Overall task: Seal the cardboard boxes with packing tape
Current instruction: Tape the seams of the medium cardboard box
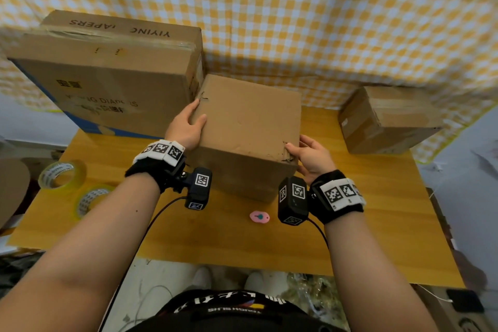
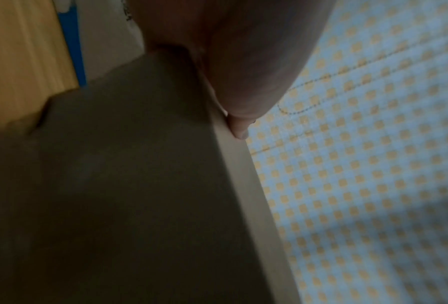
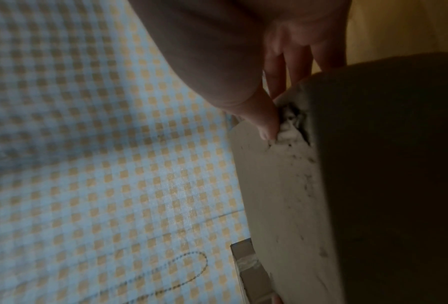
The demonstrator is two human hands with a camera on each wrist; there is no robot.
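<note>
1. Positioning step judged in hand: plain cardboard box (image 1: 246, 127) tilted at mid-bench (image 1: 363, 218), gripped at opposite corners.
2. Left hand (image 1: 186, 127) clasped over far-left edge; right hand (image 1: 312, 156) curled round torn near-right corner.
3. No tape seen on visible faces.
4. Tape rolls (image 1: 62, 174) lying well apart, left; next move judged: set box flat, seam up, fetch roll.

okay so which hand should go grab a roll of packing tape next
Left. The two tape rolls lie at the table's left edge, just outside the left hand; the right hand grips the middle box's far corner.
</note>
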